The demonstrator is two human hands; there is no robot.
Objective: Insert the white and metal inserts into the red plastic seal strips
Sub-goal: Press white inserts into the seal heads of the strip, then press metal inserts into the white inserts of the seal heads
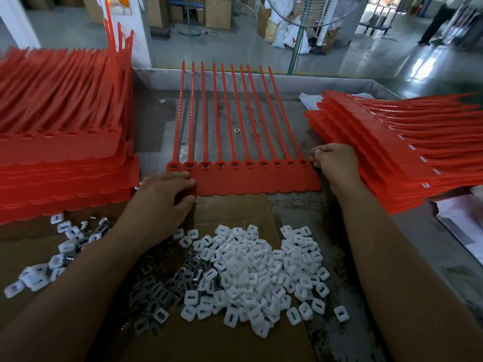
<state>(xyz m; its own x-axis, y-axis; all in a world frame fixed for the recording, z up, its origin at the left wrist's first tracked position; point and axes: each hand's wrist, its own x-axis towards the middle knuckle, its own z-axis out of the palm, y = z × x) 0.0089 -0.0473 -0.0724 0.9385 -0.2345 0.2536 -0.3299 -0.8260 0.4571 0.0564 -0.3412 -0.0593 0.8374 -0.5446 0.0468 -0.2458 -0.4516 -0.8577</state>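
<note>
Ten joined red seal strips [251,182] lay flat on the counter [298,220]. Left hand [159,202] pinched their left edge; right hand [335,163] sat curled at the right corner, grip unclear. Likely squaring them up; next, picking from the white inserts [251,267] nearby to seat in the heads.

No word, number or brand can be read anywhere. On the red seal strip sheet [245,180] lying on the tabletop [300,218], the two leftmost tails carry a row of small raised marks along their length, but they are too small to tell whether they are digits or only teeth. A white sack [281,35] on the floor far behind shows a scrap of red print, cut off and illegible. The papers [460,218] at the right edge are too blurred to show any writing.
</note>
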